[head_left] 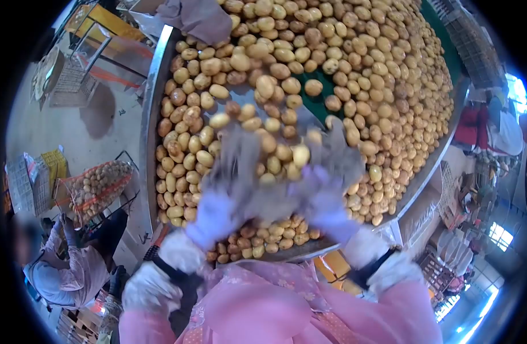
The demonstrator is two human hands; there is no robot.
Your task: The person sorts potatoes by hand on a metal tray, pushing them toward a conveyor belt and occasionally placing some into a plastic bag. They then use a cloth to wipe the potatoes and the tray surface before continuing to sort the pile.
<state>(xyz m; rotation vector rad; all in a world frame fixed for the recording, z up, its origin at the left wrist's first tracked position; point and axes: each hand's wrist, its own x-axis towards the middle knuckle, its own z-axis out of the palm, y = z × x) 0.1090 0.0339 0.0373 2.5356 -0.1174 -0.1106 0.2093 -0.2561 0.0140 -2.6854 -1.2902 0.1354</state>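
Clock-face: 12 = top of head view, centre = middle of view. Potatoes (389, 92) lie heaped across a table (151, 114) with a raised metal rim; the pile is broadest from 12 to 3 o'clock and runs down the 9 o'clock side. More potatoes sit at 6 o'clock, between the wrists and the near edge. Green table surface (320, 106) shows through a gap towards 1 o'clock.

Left hand (232, 166): gloved, just left of centre, over the potatoes, fingers pointing to about 11 o'clock. Right hand (335, 166): gloved, towards 3 o'clock, fingers pointing to about 1 o'clock. Several potatoes lie between the two hands. Fingers of both look extended, but motion blur: cannot tell whether either grasps a potato.

Surroundings: grey cloth (200, 20) over the table edge at 11 o'clock. Orange mesh bag (100, 186) of potatoes at 9 o'clock, outside the rim; a co-worker (74, 278) at 8 o'clock has gloved hands near it. Yellow crate (55, 164) farther out at 9 o'clock. Pink apron (263, 286) at 6 o'clock.
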